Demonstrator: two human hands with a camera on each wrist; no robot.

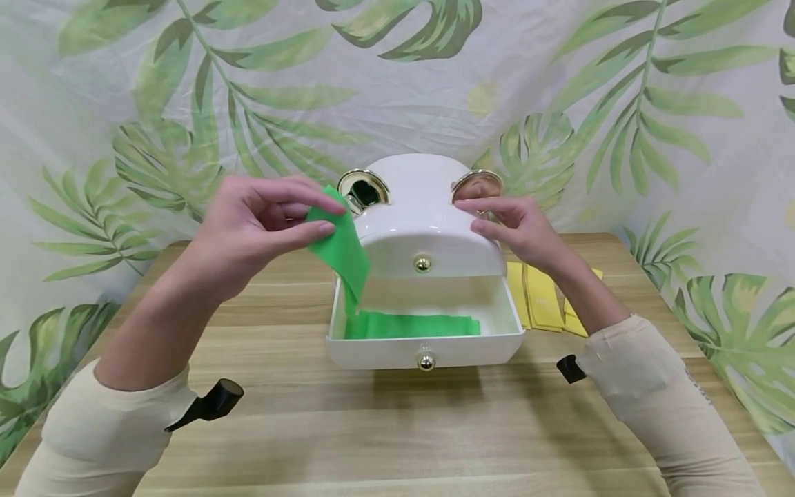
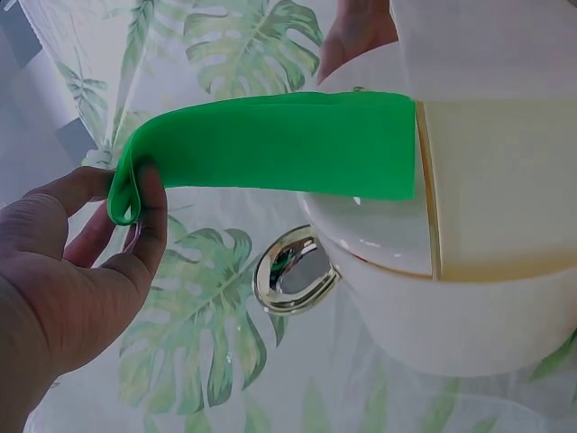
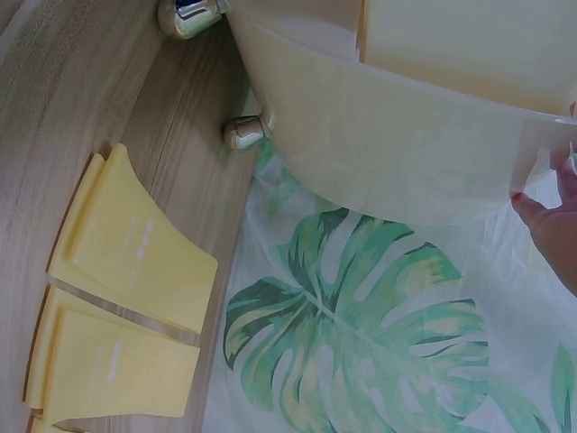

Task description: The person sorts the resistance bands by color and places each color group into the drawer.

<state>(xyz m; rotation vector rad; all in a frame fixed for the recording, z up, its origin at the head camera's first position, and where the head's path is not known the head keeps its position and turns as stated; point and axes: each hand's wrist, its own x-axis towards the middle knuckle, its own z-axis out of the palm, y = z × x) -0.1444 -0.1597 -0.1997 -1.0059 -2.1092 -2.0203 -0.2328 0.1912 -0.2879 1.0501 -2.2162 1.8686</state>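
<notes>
My left hand [image 1: 248, 221] pinches the top of a limp green strip [image 1: 338, 252] between thumb and fingers. In the left wrist view the strip's gripped end is folded over on itself. The strip hangs down into the left end of a pulled-out white drawer [image 1: 373, 353]. Another green piece [image 1: 422, 326] lies flat along that drawer's front. The drawer belongs to a rounded white box [image 1: 422, 179] with gold knobs. My right hand [image 1: 522, 224] touches the box's upper right side with thumb and index finger, beside a round gold fitting [image 1: 497, 181].
Several yellow folded packets [image 1: 540, 297] lie on the wooden table [image 1: 279, 428] right of the box, under my right forearm. A second gold fitting [image 1: 348, 181] sticks out at the box's left. A leaf-patterned cloth [image 1: 422, 90] hangs behind the table.
</notes>
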